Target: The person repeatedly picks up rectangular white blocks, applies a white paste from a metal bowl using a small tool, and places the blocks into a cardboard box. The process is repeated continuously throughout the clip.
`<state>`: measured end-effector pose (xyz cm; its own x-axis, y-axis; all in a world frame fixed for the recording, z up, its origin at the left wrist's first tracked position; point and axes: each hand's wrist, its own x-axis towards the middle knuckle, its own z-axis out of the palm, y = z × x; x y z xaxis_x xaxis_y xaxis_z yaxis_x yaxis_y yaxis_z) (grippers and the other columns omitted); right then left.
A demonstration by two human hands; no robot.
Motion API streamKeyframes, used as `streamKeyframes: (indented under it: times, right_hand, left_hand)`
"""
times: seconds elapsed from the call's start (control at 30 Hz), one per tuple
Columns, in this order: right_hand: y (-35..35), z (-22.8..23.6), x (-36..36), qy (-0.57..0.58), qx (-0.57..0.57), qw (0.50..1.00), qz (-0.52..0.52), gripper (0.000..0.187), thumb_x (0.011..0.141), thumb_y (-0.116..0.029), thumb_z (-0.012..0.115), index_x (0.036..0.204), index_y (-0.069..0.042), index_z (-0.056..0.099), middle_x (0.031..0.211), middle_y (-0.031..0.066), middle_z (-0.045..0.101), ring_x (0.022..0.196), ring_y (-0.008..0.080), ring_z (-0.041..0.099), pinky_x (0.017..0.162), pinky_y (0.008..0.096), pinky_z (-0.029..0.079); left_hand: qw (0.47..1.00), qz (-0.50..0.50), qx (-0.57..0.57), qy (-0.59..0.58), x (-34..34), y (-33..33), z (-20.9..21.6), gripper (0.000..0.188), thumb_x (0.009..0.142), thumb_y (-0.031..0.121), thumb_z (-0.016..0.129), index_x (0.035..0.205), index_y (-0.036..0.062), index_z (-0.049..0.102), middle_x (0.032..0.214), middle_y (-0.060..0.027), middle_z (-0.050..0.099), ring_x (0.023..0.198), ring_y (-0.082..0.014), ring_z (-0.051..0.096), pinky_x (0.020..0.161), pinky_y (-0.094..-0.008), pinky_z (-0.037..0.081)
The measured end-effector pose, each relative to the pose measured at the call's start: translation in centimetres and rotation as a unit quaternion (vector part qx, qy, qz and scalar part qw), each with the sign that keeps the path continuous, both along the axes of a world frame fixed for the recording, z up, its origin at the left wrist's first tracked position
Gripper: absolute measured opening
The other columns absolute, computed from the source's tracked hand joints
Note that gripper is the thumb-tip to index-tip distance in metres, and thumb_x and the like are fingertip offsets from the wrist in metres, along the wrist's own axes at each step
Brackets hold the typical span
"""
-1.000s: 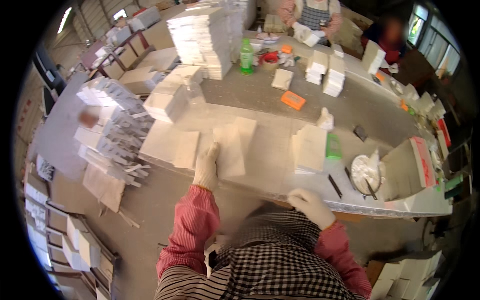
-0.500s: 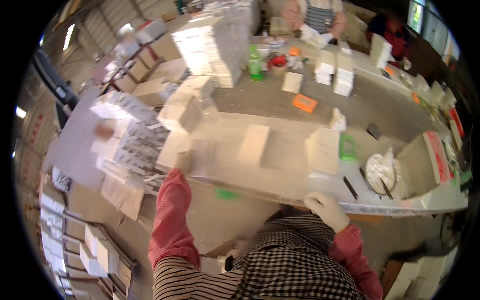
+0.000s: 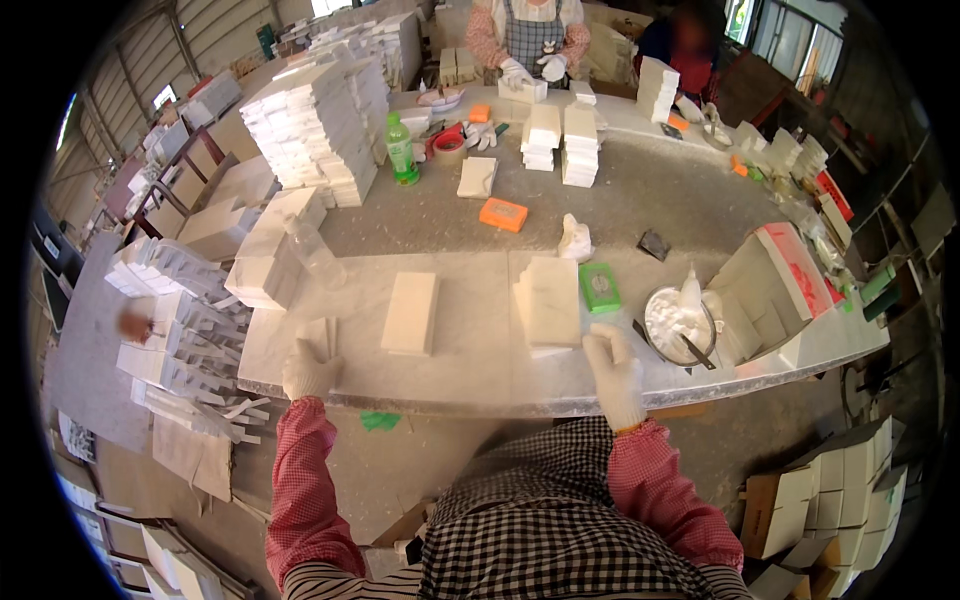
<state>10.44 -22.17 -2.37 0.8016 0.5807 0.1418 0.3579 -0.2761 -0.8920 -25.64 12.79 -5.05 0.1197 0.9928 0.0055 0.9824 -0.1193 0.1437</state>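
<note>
My left hand (image 3: 312, 372), in a white knit glove, rests near the front left of the pale stone slab (image 3: 468, 300). Its thumb and fingers close around a small pale tile (image 3: 321, 335), partly hidden by the glove. My right hand (image 3: 613, 378), gloved likewise, is at the front edge, just right of a stack of white tiles (image 3: 553, 305). Its fingers are bent, with a gap between thumb and forefinger, and nothing shows between them. Between my hands a white rectangular block (image 3: 410, 313) lies on the slab.
Right of my right hand stand a bowl of white paste (image 3: 680, 325) with a tool and an open box (image 3: 775, 285). A green box (image 3: 600, 288), an orange box (image 3: 503, 214) and a green bottle (image 3: 401, 150) are farther back. Across the table a person's gloved hands (image 3: 532, 80) handle a white block.
The view has swung, shifting the scene leftward. My right hand has risen from the table's front edge to beside the tile stack. My left hand has come back nearer the front edge.
</note>
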Motion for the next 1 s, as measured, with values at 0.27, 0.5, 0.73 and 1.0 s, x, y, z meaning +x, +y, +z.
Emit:
streamKeyframes:
  times: [0.27,0.5,0.73,1.0]
  right_hand:
    - [0.8,-0.3,0.3,0.022,-0.139,0.990,0.013,0.058,0.095,-0.035,0.072,0.141,-0.004,0.058,0.132,0.0223,0.067,0.124,0.0331,0.063,0.106,0.0405,0.048]
    - [0.9,-1.0,0.9,0.030,-0.045,0.998,0.046,0.053,0.097,-0.039,0.068,0.138,-0.007,0.063,0.133,0.0223,0.067,0.126,0.0359,0.063,0.106,0.0420,0.048]
    - [0.9,-2.1,1.9,0.067,0.009,0.995,0.067,0.044,0.099,-0.033,0.065,0.134,-0.006,0.067,0.123,0.0200,0.072,0.115,0.0305,0.068,0.098,0.0381,0.051]
    - [1.2,-3.7,4.1,0.384,0.124,0.914,0.042,0.044,0.103,-0.035,0.064,0.128,0.001,0.067,0.094,0.0018,0.067,0.083,0.0107,0.061,0.073,0.0263,0.051]
  left_hand:
    - [0.994,0.019,0.101,0.047,0.3,1.0,-0.3,0.058,0.080,0.046,0.079,0.124,0.0107,0.063,0.111,-0.0178,0.073,0.102,-0.0358,0.071,0.087,-0.0485,0.055]
    - [0.886,-0.309,0.017,-0.344,13.2,-11.2,1.7,0.055,0.096,0.017,0.066,0.149,0.0118,0.055,0.095,-0.0193,0.074,0.083,-0.0360,0.072,0.078,-0.0445,0.058]
    - [0.848,-0.390,-0.177,-0.311,21.5,-19.2,2.7,0.074,0.093,0.025,0.067,0.161,0.0129,0.038,0.088,-0.0214,0.072,0.078,-0.0367,0.072,0.074,-0.0454,0.056]
    - [0.846,-0.429,-0.186,-0.258,22.6,-20.2,2.0,0.071,0.095,0.037,0.067,0.158,0.0160,0.042,0.091,-0.0220,0.073,0.080,-0.0388,0.072,0.073,-0.0493,0.056]
